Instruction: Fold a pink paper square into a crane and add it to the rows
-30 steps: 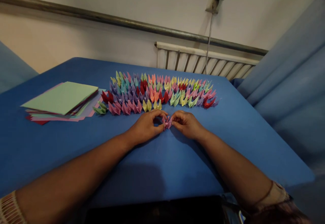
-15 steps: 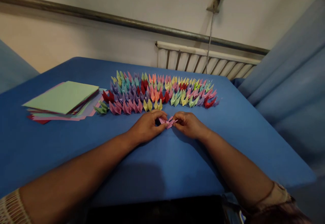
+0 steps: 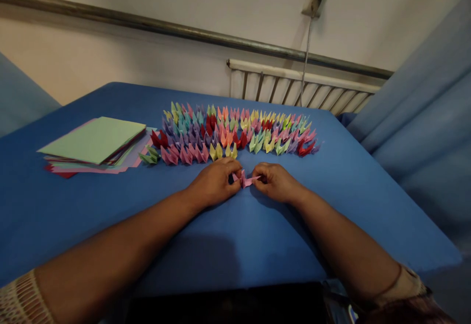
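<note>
A pink origami crane (image 3: 246, 181) is held between my two hands, just above the blue tabletop. My left hand (image 3: 217, 181) pinches its left side, the fingers curled and partly covering the paper. On the other side, my right hand (image 3: 274, 181) grips a thin pointed end of the crane between thumb and forefinger. Right behind my hands stand many folded paper cranes (image 3: 235, 130) in close rows, in pink, purple, red, yellow, green and blue. The two yellow cranes in the front row are nearest to my left hand.
A stack of square coloured paper (image 3: 95, 140), pale green on top, lies at the left of the blue table (image 3: 176, 260). Behind the table are a wall rail (image 3: 176, 31), a radiator (image 3: 294, 84) and a cord. A blue curtain (image 3: 423, 103) hangs at the right.
My hands have drawn slightly apart, and the pink crane's right point now reaches out straighter toward my right hand. The whole view has shifted a little.
</note>
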{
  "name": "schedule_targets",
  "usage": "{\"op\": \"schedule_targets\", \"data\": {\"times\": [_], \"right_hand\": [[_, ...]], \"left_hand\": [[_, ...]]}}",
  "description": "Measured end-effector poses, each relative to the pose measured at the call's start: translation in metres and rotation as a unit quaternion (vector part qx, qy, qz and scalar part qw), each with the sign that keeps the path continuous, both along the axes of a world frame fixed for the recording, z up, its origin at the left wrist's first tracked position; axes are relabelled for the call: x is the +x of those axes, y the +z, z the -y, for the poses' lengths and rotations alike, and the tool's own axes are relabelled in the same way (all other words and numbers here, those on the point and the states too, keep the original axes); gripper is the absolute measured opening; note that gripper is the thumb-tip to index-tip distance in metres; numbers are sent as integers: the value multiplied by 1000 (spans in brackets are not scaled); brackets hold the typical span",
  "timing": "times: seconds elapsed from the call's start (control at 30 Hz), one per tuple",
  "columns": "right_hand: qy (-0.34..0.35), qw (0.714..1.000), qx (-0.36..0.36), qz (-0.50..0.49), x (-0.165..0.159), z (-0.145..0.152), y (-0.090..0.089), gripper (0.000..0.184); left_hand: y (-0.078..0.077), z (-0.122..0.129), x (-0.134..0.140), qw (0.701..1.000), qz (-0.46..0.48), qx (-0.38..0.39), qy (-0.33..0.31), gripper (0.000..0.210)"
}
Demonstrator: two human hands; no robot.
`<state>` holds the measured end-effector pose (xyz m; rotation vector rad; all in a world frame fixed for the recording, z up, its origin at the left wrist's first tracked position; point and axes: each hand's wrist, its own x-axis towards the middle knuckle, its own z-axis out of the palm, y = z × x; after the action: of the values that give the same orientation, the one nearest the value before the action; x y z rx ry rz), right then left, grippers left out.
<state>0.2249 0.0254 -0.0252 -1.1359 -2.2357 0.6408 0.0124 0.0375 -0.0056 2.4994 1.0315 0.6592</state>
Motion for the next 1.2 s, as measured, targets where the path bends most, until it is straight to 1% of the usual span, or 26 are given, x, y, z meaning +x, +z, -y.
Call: {"op": "schedule_targets", "data": {"times": [0.2,0.37,0.47,0.5,0.6,0.67,0.7,0.77,0.83,0.9,0.97,1.2], "right_hand": [[-21,997,-44,65,1,0,0,13],[-43,988,-25,145,-3,6,7,12],[-46,986,-23,157,-4,8,9,12],[-47,987,-28,152,-4,8,9,12],[-52,989,-40,129,-2,5,9,10],[-52,992,-37,113,-1,3,8,10],[-51,992,-32,106,-1,2,8,10],[-51,994,-19,95,-2,2,9,11],[-54,995,-4,81,-3,4,10,12],[-63,996,9,64,-5,6,12,13],[-76,996,20,48,-7,8,13,13],[-76,996,30,44,-10,12,13,12]], "left_hand": [[1,0,1,1000,11,-20,9,8],[-1,-1,0,999,25,-42,6,9],[0,0,0,997,40,-62,17,10],[1,0,1,995,51,-76,31,14],[6,3,2,983,91,-139,83,36],[9,5,3,976,108,-162,99,41],[11,6,3,977,109,-154,101,40],[13,7,1,985,106,-100,95,31],[14,8,0,993,96,-26,69,19],[14,11,0,996,81,25,29,11],[13,13,1,997,65,44,1,9],[6,14,6,996,56,72,-8,12]]}}
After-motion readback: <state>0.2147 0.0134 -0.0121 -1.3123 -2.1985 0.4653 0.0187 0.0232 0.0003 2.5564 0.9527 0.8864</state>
